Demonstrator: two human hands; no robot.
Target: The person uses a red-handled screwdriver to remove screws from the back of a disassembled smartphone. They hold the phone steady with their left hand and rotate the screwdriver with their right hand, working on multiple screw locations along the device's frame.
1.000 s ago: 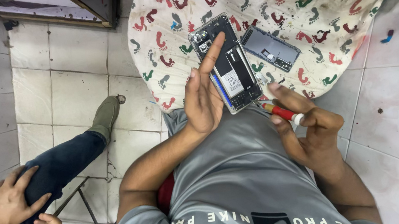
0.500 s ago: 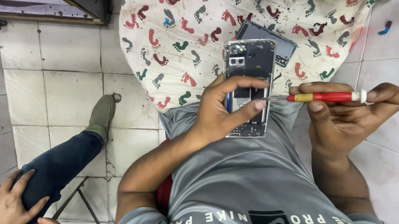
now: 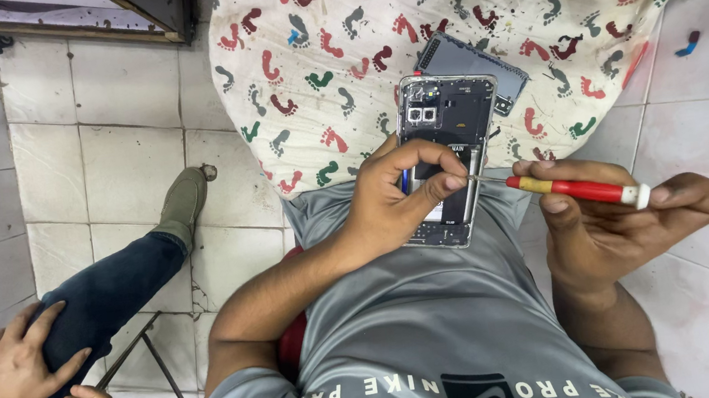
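Phone (image 3: 447, 137) (back off) is gripped upright by left hand (image 3: 392, 203); screwdriver (image 3: 577, 191) pinched in right hand (image 3: 613, 224), tip at phone's edge.

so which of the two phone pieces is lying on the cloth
The grey back cover, flat on the footprint-patterned cloth. The opened phone is raised in the left hand, beside the red screwdriver.

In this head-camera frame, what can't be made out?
- Opened phone: lower half hidden behind the left hand.
- Screwdriver tip: too thin to see where it lands.
- Grey back cover: partly behind the phone.
- Right hand: palm faces away.
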